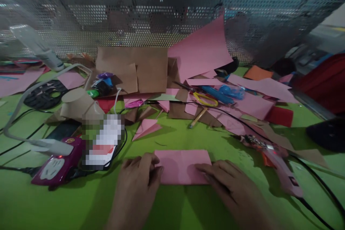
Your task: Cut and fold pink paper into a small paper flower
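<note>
A folded rectangle of pink paper (183,167) lies flat on the green table in front of me. My left hand (141,179) grips its left edge, thumb and forefinger pressed together at the paper. At the opposite edge, my right hand (229,179) holds the sheet, with the fingertips on top and the thumb tucked close to the lower right corner. A faint vertical crease runs through the middle of the paper. Just beyond it sits a small pointed piece of folded pink paper (147,128).
A pink glue gun (280,170) with a black cable lies at right. On the left are a purple power strip (63,161), a blurred-out phone (105,143) and an upturned paper cup (78,104). Brown cardboard (115,64), paper scraps and a yellow-handled tool (205,100) crowd the back.
</note>
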A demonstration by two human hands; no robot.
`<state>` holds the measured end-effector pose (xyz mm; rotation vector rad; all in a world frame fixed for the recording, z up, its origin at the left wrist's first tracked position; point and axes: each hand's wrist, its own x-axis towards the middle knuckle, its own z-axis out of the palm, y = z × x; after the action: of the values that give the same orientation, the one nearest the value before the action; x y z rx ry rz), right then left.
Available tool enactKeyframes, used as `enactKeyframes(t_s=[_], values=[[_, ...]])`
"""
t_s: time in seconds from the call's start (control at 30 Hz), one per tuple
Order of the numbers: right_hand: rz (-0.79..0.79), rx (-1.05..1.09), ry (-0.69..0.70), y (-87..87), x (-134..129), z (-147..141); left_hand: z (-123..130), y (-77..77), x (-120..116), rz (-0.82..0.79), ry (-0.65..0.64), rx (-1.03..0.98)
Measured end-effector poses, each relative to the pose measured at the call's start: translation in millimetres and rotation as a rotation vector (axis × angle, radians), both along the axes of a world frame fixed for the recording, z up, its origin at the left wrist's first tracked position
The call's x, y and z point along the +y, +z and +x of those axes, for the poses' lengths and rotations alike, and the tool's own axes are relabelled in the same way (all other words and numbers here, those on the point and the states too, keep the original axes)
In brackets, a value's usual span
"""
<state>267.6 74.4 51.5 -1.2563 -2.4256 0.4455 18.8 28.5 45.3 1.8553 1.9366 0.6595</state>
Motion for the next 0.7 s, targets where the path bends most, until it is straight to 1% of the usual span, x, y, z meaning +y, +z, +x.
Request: enactKeyframes(t_s=[0.2, 0.27, 0.43, 0.7], values=[[0.036, -0.021, -0.007, 1.4, -0.7, -0.6, 2.0, -1.6, -1.1, 0.04, -0.003, 0.045], [0.026, -0.031, -0.016, 2.4, -1.1, -1.4, 2.3, -3.0, -1.6, 0.053, 0.007, 0.06], [-0.01, -0.035, -0.029, 5.7, -2.4, -3.7, -1.2, -8.3, -1.3, 0.083, -0.04, 0.097], [-0.06, -0.024, -0.076, 6.8, -4.4, -5.9, -2.1, -13.7, -3.6, 0.133, -0.053, 0.168]])
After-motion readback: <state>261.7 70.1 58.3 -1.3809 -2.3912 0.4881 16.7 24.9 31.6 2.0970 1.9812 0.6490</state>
